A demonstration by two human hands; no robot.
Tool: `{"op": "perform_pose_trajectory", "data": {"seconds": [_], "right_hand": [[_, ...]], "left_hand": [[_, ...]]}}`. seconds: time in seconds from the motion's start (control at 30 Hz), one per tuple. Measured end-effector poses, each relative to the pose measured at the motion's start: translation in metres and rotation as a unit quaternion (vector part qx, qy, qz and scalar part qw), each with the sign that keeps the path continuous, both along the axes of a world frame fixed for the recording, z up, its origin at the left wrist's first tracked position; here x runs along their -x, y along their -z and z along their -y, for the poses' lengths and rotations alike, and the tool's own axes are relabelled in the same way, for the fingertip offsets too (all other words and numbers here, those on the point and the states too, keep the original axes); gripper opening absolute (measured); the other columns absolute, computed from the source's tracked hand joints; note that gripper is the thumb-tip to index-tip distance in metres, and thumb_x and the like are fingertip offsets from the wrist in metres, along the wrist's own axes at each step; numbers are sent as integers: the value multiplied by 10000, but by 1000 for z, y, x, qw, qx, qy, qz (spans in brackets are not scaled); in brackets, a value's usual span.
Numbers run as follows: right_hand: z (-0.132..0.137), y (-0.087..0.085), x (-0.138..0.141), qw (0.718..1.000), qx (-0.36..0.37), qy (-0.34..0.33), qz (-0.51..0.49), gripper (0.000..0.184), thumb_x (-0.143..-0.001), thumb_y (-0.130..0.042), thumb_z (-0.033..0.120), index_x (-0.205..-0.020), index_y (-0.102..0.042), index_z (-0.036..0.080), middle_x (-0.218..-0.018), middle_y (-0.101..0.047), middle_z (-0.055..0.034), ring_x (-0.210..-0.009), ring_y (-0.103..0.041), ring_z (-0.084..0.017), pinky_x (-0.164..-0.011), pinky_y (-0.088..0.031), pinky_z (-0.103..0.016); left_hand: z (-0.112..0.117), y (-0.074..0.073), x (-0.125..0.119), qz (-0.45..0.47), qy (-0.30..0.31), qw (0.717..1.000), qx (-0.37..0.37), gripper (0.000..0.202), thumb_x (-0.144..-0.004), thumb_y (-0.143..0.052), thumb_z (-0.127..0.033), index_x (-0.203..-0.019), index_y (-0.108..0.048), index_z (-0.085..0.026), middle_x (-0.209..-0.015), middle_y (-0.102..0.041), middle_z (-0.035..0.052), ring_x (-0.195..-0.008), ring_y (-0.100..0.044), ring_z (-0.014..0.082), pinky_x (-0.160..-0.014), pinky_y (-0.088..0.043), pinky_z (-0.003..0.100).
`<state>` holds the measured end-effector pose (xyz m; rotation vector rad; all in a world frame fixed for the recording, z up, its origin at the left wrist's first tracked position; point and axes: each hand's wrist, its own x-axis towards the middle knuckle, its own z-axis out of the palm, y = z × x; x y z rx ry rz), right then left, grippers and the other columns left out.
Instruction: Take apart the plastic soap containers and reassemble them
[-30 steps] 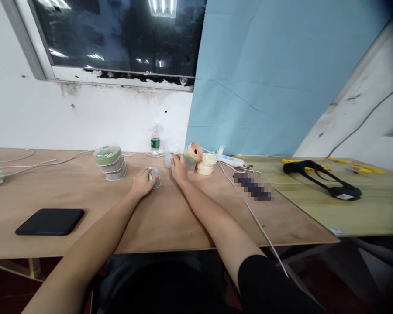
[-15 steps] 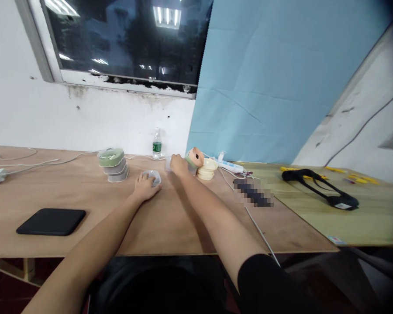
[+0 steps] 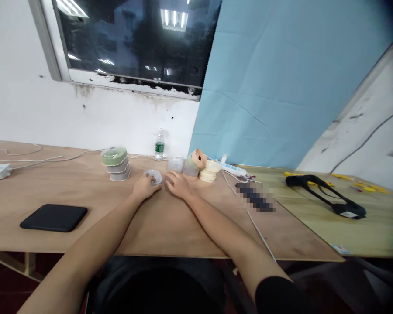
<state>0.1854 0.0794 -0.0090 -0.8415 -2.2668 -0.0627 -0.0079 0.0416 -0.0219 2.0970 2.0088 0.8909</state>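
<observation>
My left hand (image 3: 143, 187) lies on the plywood table (image 3: 170, 226) with its fingers curled onto the near edge of a small round white dish (image 3: 153, 175). Just right of the dish, my right hand (image 3: 177, 185) rests flat on the table, fingers stretched out and holding nothing. A clear plastic cup (image 3: 176, 163) stands a little behind my right hand, untouched. Right of the cup is a pink and green tape roll (image 3: 194, 164), then a pile of cream rolls (image 3: 209, 171).
A stack of green and grey lidded tubs (image 3: 115, 162) stands left of the dish, with a water bottle (image 3: 159, 149) by the wall. A black pad (image 3: 54, 217) lies front left. To the right are a power strip (image 3: 235, 169), a white cable (image 3: 258, 226) and a black strap (image 3: 327, 196).
My right hand has let go of the clear cup and come back down flat onto the table beside the dish. My left hand has stayed at the white dish.
</observation>
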Motion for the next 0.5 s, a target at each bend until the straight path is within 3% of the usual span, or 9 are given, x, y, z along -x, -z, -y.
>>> {"op": "perform_pose_trajectory", "data": {"seconds": [0.13,0.23,0.3,0.5], "right_hand": [[17,4,4,999,36,-25,-31,378,-874,-514,270,-1248,-535,223,-1227,-583,-77,-1117,-546,-200,-955,-437,-355],[20,-1,9,995,89,-18,-45,567,-800,-631,369,-1310,-464,186,-1179,-608,-102,-1067,-571,-224,-919,-447,-372],[19,-2,9,992,112,-9,-59,661,-763,-666,426,-1328,-432,174,-1150,-618,-109,-1027,-587,-228,-890,-453,-373],[13,1,3,990,95,13,-107,709,-758,-647,503,-1332,-407,163,-1142,-615,-115,-991,-595,-232,-859,-457,-365]], "left_hand": [[-1,-4,1,97,16,992,-77,514,-807,-501,-603,-1011,-679,-165,-1167,-626,130,-1085,-578,262,-949,-420,356],[0,-8,0,157,27,981,-114,519,-858,-440,-571,-1069,-666,-154,-1127,-652,116,-1060,-589,243,-945,-424,343],[2,-10,-2,178,47,976,-118,518,-873,-424,-559,-1099,-661,-157,-1152,-651,107,-1071,-588,242,-952,-421,341],[11,-15,-13,176,136,971,-86,515,-901,-378,-538,-1129,-668,-178,-1133,-681,68,-1054,-608,238,-948,-429,327]]}}
